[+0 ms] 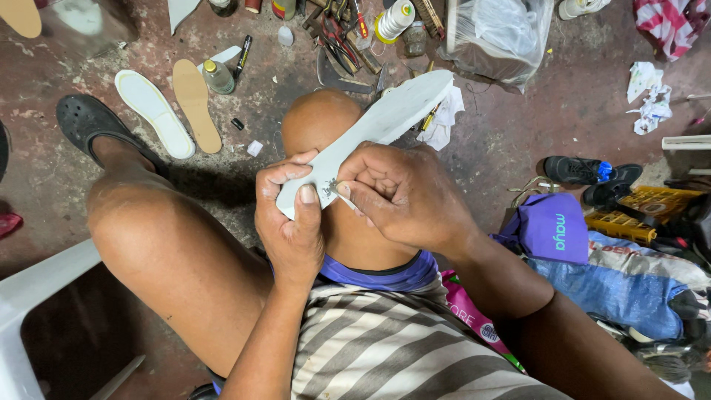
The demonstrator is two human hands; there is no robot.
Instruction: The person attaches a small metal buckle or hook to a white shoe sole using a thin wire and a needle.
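Down over my knee, left hand (290, 222) pinching the near end of a white insole (370, 130), thumb pressed flat on top, right hand (396, 196) curled tight beside it, fingertips nipping something small at the insole's edge, two spare insoles (172, 111) on the floor beyond.

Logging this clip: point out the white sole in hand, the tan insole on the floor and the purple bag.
white sole (392, 111), head view, on its broad far half.
tan insole (196, 104), head view, on its middle.
purple bag (552, 230), head view, on its front face.
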